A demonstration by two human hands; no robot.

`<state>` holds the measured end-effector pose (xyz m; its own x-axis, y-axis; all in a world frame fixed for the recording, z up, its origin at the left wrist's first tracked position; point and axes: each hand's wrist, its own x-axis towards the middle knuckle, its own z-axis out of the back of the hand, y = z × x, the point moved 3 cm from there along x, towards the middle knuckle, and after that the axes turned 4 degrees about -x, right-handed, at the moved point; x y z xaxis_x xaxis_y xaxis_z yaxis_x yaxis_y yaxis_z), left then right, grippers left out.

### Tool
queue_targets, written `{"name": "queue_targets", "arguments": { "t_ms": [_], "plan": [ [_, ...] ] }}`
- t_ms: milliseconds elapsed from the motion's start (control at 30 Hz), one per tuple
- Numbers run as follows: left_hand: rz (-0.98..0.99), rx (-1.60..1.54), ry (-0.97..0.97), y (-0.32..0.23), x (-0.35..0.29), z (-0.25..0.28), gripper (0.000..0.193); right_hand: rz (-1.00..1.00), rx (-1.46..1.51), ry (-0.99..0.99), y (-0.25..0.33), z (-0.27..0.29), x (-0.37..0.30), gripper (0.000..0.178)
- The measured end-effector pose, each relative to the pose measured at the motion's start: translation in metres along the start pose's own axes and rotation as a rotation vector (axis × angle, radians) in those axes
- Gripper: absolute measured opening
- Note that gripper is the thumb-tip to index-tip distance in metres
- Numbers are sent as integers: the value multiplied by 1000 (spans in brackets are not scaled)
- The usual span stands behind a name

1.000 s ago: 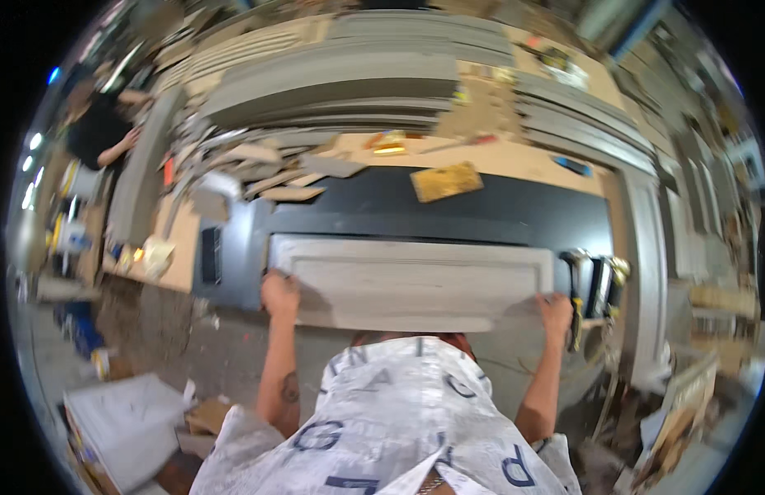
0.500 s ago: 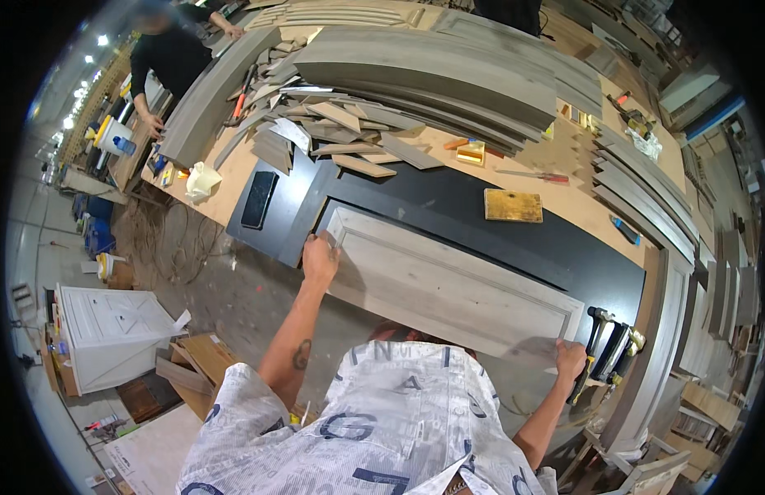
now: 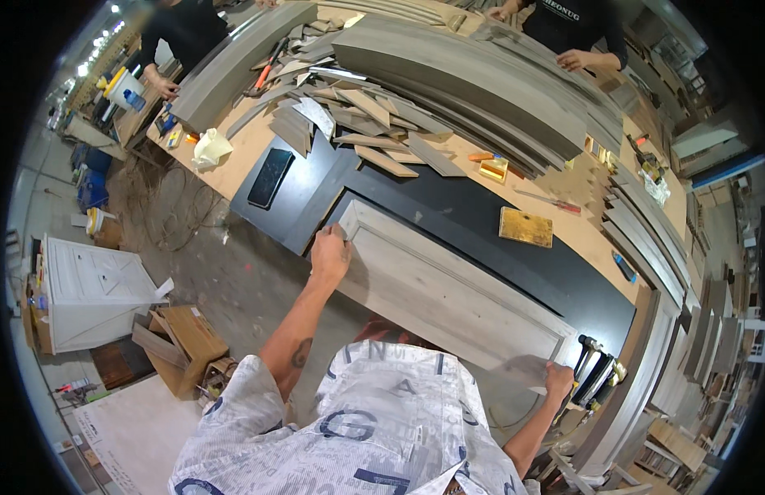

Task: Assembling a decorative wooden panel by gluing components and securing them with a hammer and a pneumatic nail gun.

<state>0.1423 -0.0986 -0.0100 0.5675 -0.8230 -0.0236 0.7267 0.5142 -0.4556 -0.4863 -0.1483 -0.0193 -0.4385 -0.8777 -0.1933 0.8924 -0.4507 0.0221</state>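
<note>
A light grey wooden cabinet door panel with a recessed centre lies in front of me, on the near side of a black board. My left hand is closed on its left end, fingers over the edge. At the right near corner my right hand grips the same panel; part of its fingers is hidden. Beyond the panel, a worn yellow-brown block rests on the black board. Several hammers stand together just right of my right hand.
A black phone lies on the board's left. Behind it are piled grey wood offcuts and long grey boards. A screwdriver and blue-handled tool lie rightward. One person works far left, another far right.
The view has shifted slightly, and more of the person at the far right shows. Both my hands keep their hold on the panel, which stays in about the same place on the board.
</note>
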Motion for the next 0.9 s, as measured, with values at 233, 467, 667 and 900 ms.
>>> {"name": "queue_targets", "arguments": {
  "t_ms": [233,467,667,900],
  "plan": [
    [-29,-27,-13,-5,2,8,30,32,-69,24,0,-5,4,48],
    [-62,-29,-20,-3,7,0,26,31,-61,23,-14,-17,12,49],
    [-32,-70,-26,-6,6,7,31,14,-41,54,-16,-18,13,50],
    [-3,-58,-35,-1,8,3,37,40,-27,28,-16,-15,11,55]
  ]
}}
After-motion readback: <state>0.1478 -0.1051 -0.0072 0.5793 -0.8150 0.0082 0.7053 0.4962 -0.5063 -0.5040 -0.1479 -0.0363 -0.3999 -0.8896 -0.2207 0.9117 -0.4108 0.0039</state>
